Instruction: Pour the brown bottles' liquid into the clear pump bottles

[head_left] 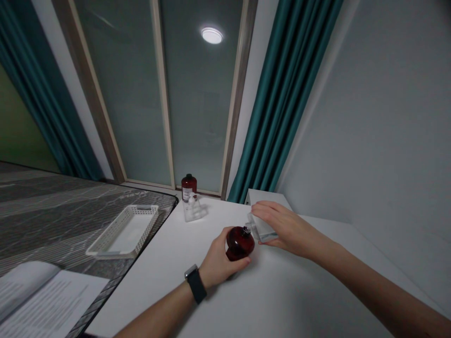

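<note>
My left hand (220, 263) wraps round a dark red-brown bottle (240, 244) with its cap off, low over the white table. My right hand (278, 225) grips a clear bottle (260, 229), tipped on its side so that its neck meets the mouth of the brown one. Some clear liquid shows in the tilted bottle. Whether any is flowing is too small to tell. Farther back stand a second red-brown bottle (188, 185) with a black cap and a label, and a clear pump bottle (192, 209) just in front of it.
A white perforated basket (95, 253) sits on the grey patterned bed (70, 202) at the left, near an open book (52, 300). Behind my right hand is a white box (264, 195). The white table (169, 263) meets the wall on the right.
</note>
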{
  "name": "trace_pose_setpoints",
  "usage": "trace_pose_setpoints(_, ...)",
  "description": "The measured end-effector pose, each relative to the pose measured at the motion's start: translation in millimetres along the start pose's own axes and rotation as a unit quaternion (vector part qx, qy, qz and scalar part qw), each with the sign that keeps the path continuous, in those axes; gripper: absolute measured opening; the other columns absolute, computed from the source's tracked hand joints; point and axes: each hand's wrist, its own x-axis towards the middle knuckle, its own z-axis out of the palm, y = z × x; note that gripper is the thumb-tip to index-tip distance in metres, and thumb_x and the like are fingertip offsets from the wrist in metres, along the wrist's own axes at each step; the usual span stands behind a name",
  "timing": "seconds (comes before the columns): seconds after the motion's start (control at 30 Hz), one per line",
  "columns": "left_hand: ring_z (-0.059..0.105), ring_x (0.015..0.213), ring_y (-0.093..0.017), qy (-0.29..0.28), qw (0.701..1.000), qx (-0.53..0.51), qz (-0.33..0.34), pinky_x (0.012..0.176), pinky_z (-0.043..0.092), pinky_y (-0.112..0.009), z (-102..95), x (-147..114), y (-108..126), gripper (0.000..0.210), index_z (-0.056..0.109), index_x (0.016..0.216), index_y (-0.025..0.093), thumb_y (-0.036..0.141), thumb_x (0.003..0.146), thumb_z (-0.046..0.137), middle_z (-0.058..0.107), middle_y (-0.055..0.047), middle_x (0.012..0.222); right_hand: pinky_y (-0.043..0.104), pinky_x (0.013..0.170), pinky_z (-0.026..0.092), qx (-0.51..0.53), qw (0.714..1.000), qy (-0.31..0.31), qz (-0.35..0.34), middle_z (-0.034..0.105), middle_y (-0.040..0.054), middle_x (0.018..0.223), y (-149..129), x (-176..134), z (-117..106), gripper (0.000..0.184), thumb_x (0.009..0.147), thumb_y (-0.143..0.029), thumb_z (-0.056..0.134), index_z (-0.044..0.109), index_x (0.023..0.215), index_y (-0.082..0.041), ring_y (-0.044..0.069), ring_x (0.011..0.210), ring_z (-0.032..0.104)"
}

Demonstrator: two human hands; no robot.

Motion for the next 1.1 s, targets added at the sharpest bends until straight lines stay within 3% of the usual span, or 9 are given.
trace_pose_setpoints(1.1,0.063,0.101,-0.025,-0.006,1.0,-0.022,-0.001,0.092,0.048,-0.036,-1.3,-0.7,1.6,0.058,0.052,0.118,0.017,0.024,0.067,0.079,0.067,-0.007,0.111,0.05,0.103,0.048,-0.026,1.0,-0.008,-0.007,0.06,0.013,0.134,-1.8,1.5,-2.1,0.071,0.076,-0.022,0.076,0.043,0.139,-0.02,0.032,0.128,0.052)
